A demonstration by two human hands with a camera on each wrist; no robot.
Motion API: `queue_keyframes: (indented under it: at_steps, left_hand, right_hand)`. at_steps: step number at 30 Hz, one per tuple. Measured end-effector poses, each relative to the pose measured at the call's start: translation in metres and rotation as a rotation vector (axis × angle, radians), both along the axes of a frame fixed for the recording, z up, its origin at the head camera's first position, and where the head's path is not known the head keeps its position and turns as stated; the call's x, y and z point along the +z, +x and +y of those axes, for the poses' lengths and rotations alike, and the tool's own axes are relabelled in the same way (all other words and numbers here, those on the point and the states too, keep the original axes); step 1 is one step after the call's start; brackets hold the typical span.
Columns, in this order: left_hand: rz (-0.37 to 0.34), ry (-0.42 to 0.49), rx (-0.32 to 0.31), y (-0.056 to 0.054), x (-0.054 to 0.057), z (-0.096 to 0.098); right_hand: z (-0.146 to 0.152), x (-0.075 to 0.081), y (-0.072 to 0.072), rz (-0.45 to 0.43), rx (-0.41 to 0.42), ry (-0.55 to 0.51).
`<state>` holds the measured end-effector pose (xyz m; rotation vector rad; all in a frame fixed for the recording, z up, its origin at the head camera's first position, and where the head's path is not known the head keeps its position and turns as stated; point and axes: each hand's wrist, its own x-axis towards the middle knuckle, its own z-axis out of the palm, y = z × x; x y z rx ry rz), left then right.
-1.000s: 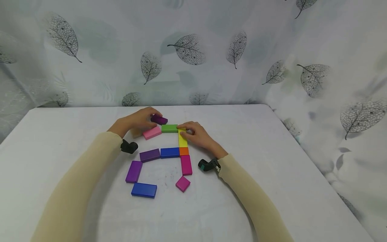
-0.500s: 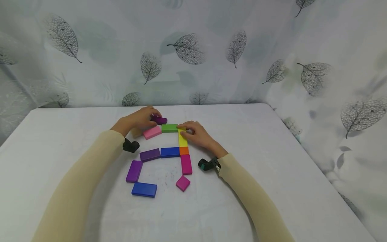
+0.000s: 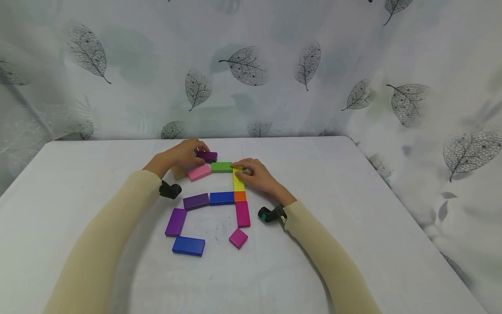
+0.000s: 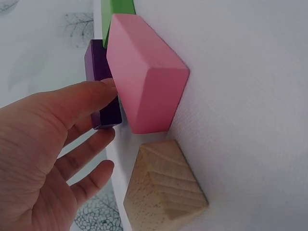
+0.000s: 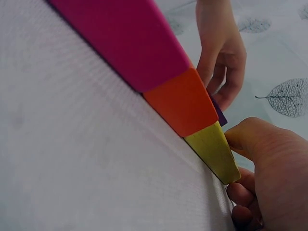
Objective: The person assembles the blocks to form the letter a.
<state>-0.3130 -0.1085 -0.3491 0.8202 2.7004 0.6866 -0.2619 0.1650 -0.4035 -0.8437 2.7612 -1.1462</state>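
Observation:
At the far side of the table, my left hand (image 3: 183, 154) pinches a dark purple block (image 3: 208, 156) between thumb and fingers. The left wrist view shows the thumb beside a pink block (image 4: 144, 72), with a plain wooden block (image 4: 161, 187) nearer the wrist. A green block (image 3: 222, 167) lies to the right of the pink one. My right hand (image 3: 256, 175) grips the far end of a yellow block (image 3: 239, 183), its thumb on one side and fingers at the end. In the right wrist view, an orange block (image 5: 183, 103) abuts the yellow one.
Nearer me, a magenta block (image 3: 242, 213), a small magenta square (image 3: 238, 238), a blue block (image 3: 222, 199), a purple block (image 3: 196, 201), another purple block (image 3: 176, 222) and another blue block (image 3: 188, 246) lie on the white table (image 3: 353, 244). A leaf-patterned curtain (image 3: 251, 100) hangs behind.
The dark purple block in my left hand has turned from slightly tilted to nearly level. The right hand stays on the yellow block. The head view has shifted a little.

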Motion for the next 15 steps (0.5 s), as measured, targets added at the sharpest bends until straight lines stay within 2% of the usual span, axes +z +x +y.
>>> queue_keyframes:
  at_steps: [10, 15]
  left_hand:
    - [-0.026, 0.023, 0.029, 0.0073, 0.0085, 0.0021]
    - [-0.034, 0.029, 0.032, 0.007, 0.0075, 0.0012]
  right_hand:
    - [0.0013, -0.0012, -0.0028, 0.042, 0.037, -0.032]
    - [0.001, -0.001, -0.0021, 0.041, 0.043, -0.042]
